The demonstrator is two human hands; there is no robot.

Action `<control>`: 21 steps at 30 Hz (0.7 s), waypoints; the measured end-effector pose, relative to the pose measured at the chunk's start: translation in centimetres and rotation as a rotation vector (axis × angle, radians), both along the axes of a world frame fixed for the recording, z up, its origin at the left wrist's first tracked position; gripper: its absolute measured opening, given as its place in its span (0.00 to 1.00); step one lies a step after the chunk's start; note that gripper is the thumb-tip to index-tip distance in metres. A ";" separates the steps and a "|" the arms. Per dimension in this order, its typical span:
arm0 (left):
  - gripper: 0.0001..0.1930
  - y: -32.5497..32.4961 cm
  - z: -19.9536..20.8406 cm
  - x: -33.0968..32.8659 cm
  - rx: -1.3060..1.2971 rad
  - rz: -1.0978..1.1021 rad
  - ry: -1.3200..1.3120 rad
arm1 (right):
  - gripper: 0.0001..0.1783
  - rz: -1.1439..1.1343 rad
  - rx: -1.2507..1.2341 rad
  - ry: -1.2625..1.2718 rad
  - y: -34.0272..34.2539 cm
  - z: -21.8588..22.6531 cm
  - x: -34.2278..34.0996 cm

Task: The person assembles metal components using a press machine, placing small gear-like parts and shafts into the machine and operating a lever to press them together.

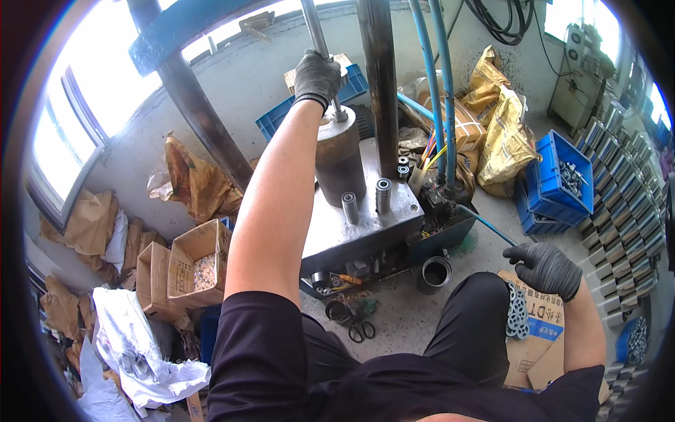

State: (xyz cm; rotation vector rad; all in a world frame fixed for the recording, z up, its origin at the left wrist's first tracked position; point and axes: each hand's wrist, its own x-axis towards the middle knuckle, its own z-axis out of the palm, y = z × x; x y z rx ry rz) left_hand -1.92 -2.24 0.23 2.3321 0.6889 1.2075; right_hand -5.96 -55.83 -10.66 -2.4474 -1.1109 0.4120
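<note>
My left hand, in a dark grey knit glove, is closed around a slim upright metal rod above a thick steel cylinder. The rod's lower end meets the cylinder's top. Two short stacks of bearings stand on the steel bed in front of the cylinder. At the right my right hand, gloved alike, closes on the end of a thin blue lever that comes out of the oily valve block. Its fingertips are partly hidden.
Dark pillars and blue hoses rise around the press. A black cup and scissors lie on the floor. Flat rings rest on cardboard by my right knee. Blue crates and stacked metal tubes stand right, cartons left.
</note>
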 end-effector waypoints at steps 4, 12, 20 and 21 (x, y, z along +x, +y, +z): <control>0.17 -0.2 -0.2 0.6 0.012 -0.004 0.009 | 0.18 0.170 -0.192 -0.099 -1.4 -1.2 0.6; 0.16 0.2 -0.2 0.6 -0.103 -0.054 -0.006 | 0.15 0.205 -0.197 -0.135 -1.4 -1.3 0.9; 0.17 -0.5 0.0 -0.1 -0.018 0.031 0.001 | 0.16 0.091 -0.100 -0.075 -0.5 -0.6 0.5; 0.17 -0.6 -0.1 0.1 -0.014 0.032 0.007 | 0.15 0.155 -0.180 -0.117 -0.9 -0.7 0.6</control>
